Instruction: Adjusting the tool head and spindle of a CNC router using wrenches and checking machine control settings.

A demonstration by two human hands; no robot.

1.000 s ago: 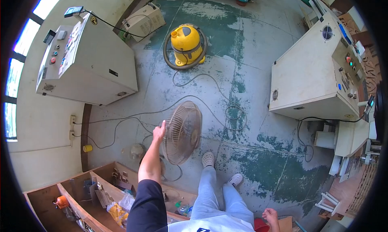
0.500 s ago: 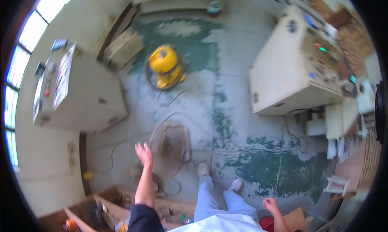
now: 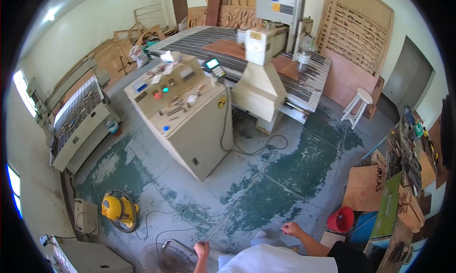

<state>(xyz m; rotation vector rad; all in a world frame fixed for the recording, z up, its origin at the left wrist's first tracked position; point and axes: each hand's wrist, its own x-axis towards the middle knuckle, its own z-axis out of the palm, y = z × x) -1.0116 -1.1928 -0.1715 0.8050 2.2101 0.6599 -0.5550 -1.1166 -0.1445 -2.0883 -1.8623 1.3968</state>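
My left hand [image 3: 202, 249] hangs low in front of me with its fingers curled into a loose fist. Just to its left is a round wire-guarded fan [image 3: 164, 259] at floor level, apart from the hand. My right hand [image 3: 290, 229] is held out at the lower middle, its fingers folded in; I see nothing in it. A red bucket [image 3: 340, 219] stands to the right of that forearm. Neither hand touches anything that I can make out.
Ahead stands a beige control cabinet [image 3: 199, 140] with buttons and loose tools on top. Behind it is a large slatted-bed cutting machine [image 3: 190, 40]. A yellow vacuum cleaner [image 3: 116, 209] and a cable [image 3: 190, 211] lie left. A white stool [image 3: 357, 106] and a cluttered workbench [image 3: 392, 197] are right.
My view has swung up and to the right, bringing in the machine and workbench. The left hand, earlier stretched out with spread fingers, is now lower and curled. The right hand stays curled.
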